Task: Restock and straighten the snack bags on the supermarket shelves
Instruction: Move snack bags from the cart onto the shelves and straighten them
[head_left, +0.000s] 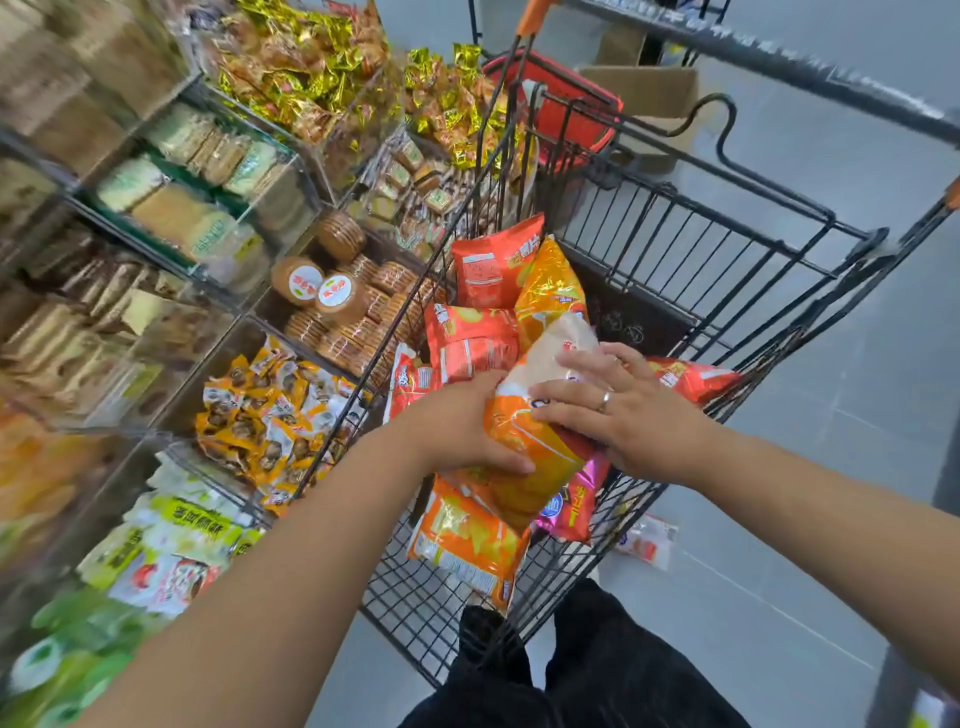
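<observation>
plainly the restocking is at an early or middle stage, not near its end. the cart (675, 228) holds a heap of snack bags: red-orange bags (485, 270) piled toward its far left corner, a yellow foil bag (550, 286) leaning on them, one more red bag (691, 379) against the right side, and a flat orange bag (467, 540) and a pink bag (576, 504) by the near edge. all of these are left to shelve. the shelves (171, 249) to the left of the cart look well filled with packets in clear bins, though blur hides how neat they are, so i cannot judge how much straightening remains.

the step in hand looks like lifting one bag out. the orange bag (540, 441), pale at its upper end, lies slanted on top of the heap near the middle of the cart, between the two hands. the left hand (462, 426) grips its left edge, thumb across the front and fingers curled behind. the right hand (618, 410) rests on the bag's right side with fingers spread and fairly straight, pressing rather than clasping; its thumb is hidden. the bag's lower end touches the pink bag beneath it.

a small packet (647, 540) lies on the floor outside the cart's right near corner.
</observation>
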